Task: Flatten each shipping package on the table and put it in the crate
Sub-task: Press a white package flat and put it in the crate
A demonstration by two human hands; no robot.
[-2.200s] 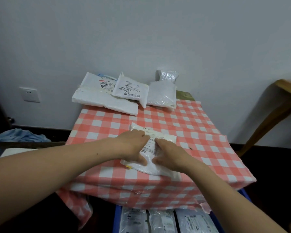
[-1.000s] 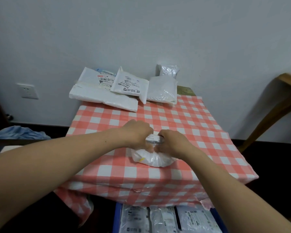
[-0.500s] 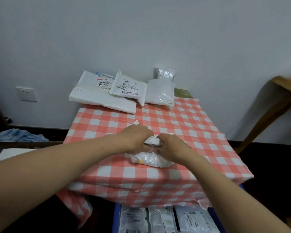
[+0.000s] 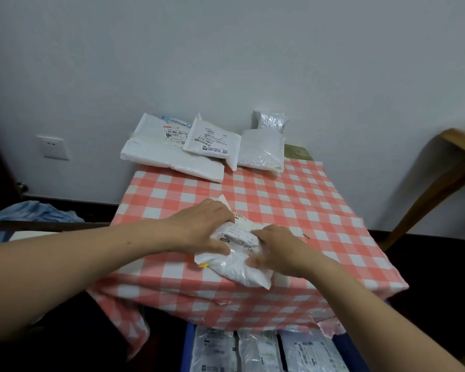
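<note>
A white plastic shipping package (image 4: pixel 238 260) with a barcode label lies crumpled near the front of the red-checked table (image 4: pixel 293 200). My left hand (image 4: pixel 206 226) grips its far left end, fingers curled over the top and thumb on the near side. My right hand (image 4: pixel 275 251) grips its right side with curled fingers. Several more white and silver packages (image 4: pixel 212 143) lie stacked at the table's back edge against the wall. A blue crate (image 4: pixel 185 347) stands below the table's front edge, with several flat packages (image 4: pixel 255 350) inside.
A wooden furniture frame (image 4: pixel 440 178) stands to the right of the table. A wall socket (image 4: pixel 53 147) is at the left, with a blue cloth (image 4: pixel 30 214) below it. Dark floor surrounds the table.
The package was bunched into a small lump between my hands a second ago. It now lies longer, stretched toward the front edge, and my hands are a little further apart.
</note>
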